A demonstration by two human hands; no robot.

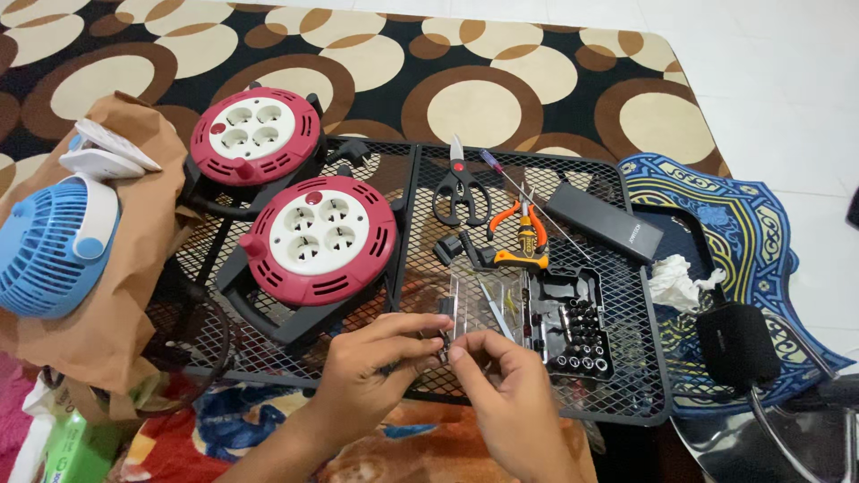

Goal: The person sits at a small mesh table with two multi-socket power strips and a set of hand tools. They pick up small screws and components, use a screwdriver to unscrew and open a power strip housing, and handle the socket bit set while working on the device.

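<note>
Your left hand: fingers pinch a small dark part.
Your right hand: fingers pinch the part's other side.
Part: between both fingertips, just before the clear lid and bit case.

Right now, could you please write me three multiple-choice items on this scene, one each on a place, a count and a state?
1. Where does the fan sit?
A. far left
B. far right
C. on the mesh centre

2. How many cable reels are there?
A. one
B. two
C. four

3. The bit case is
A. open
B. shut
C. upside down

Answers:
1 A, it rests on brown paper at the left edge.
2 B, two red reels lie on the mesh rack.
3 A, its bits show, with the clear lid beside both hands, left hand and right hand.
</note>
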